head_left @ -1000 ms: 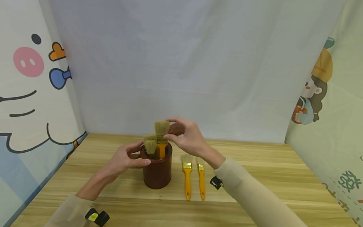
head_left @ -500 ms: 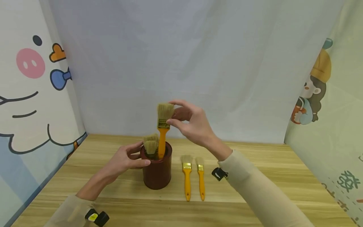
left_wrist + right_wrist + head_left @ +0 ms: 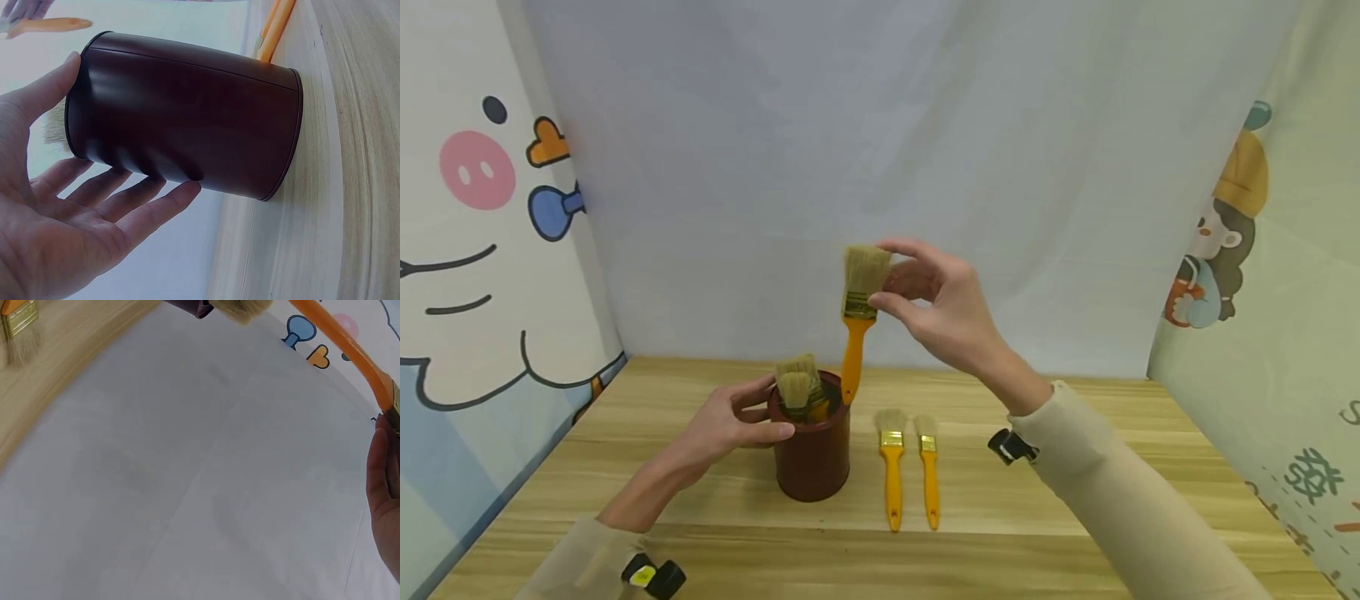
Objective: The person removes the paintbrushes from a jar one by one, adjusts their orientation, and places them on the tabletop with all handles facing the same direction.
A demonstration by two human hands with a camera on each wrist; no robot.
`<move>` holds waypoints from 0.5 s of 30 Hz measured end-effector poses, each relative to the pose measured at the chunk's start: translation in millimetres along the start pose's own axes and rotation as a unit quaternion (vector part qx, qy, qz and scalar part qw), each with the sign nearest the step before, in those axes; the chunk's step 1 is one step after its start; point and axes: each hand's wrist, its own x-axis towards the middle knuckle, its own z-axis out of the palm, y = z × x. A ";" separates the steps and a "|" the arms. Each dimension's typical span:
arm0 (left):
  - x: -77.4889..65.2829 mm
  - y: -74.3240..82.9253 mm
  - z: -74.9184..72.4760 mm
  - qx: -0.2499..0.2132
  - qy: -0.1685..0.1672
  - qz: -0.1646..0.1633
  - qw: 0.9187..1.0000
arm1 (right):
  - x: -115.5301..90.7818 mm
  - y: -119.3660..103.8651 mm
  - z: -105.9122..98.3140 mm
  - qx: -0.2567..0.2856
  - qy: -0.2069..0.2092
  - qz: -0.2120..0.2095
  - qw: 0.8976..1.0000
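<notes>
My right hand (image 3: 943, 304) pinches a paintbrush (image 3: 854, 342) by its metal band, bristles up. The orange handle points down, its tip near the pot's right rim in the head view. Round the dark red pot (image 3: 814, 467) my left hand (image 3: 730, 425) has its thumb at the rim and its fingers along the side, as the left wrist view shows on the pot (image 3: 181, 119). Several brushes (image 3: 797, 383) stand in the pot, bristles up. In the right wrist view the pinched brush's handle (image 3: 350, 347) crosses the upper right, and only part of the hand (image 3: 384, 481) shows.
Two orange-handled paintbrushes, a wider one (image 3: 892, 475) and a narrower one (image 3: 929, 475), lie side by side on the wooden table (image 3: 1075, 517), right of the pot. A pale curtain (image 3: 880, 125) hangs behind the table, with cartoon-printed cloths at both sides.
My right hand has drawn the paintbrush up out of the pot and carried it to the right. The left hand stays on the pot, and the two lying brushes have not moved.
</notes>
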 end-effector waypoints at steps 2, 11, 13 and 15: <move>-0.3 -0.5 -0.1 0.000 0.000 0.003 1.000 | -4.1 2.4 -3.4 -0.001 -0.001 0.003 1.000; -1.0 -0.9 0.3 0.001 0.000 0.002 1.000 | -32.8 15.7 -16.9 -0.023 -0.004 0.062 0.998; -0.8 -0.8 0.4 0.001 0.000 0.002 1.000 | -40.6 20.8 -19.5 -0.030 -0.005 0.074 0.997; -0.8 -0.6 0.5 0.001 0.001 0.002 1.000 | -48.7 26.2 -22.0 -0.037 -0.007 0.087 0.995</move>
